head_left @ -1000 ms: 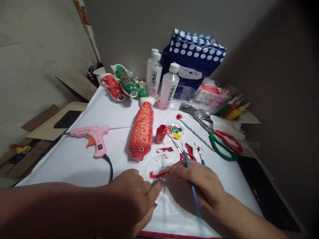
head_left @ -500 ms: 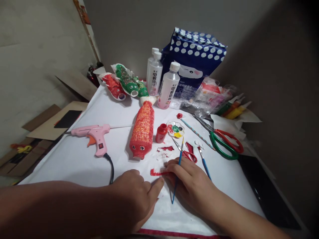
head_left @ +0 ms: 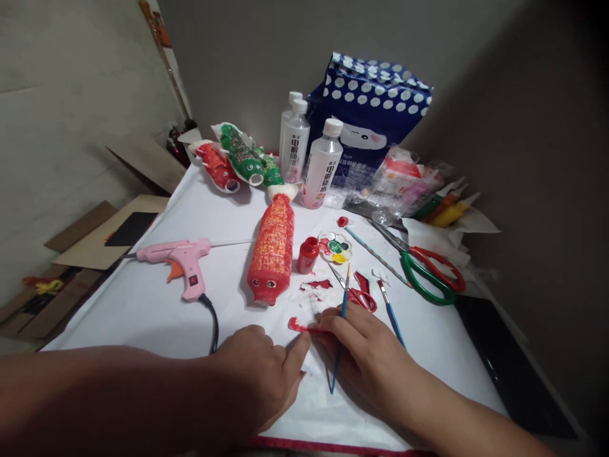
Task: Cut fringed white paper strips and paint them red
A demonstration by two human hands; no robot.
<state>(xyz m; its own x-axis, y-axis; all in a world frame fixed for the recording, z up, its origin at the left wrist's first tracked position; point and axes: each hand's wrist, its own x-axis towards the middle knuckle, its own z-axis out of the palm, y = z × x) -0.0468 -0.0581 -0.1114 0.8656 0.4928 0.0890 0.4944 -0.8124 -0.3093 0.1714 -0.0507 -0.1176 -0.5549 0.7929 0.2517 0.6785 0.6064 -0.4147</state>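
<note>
Head view: brush (head_left: 339,346) is now held steeper than a second ago, handle swung toward the wrist, right hand (head_left: 366,349) shifted slightly left. Right grip is closed on the brush; left hand (head_left: 266,374), loosely curled and holding nothing, pins the red strip (head_left: 302,327) on the desk (head_left: 143,304) with its forefinger, just beside the brush grip.

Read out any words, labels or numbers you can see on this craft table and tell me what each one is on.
"甲解防水", as far as it reads, in large vertical characters: front bottle.
The same large characters: rear bottle.
Small print under both labels: too small to read.
Blue dotted bag: a printed face, its small text blurred.
Clear packets: print unreadable.
</note>
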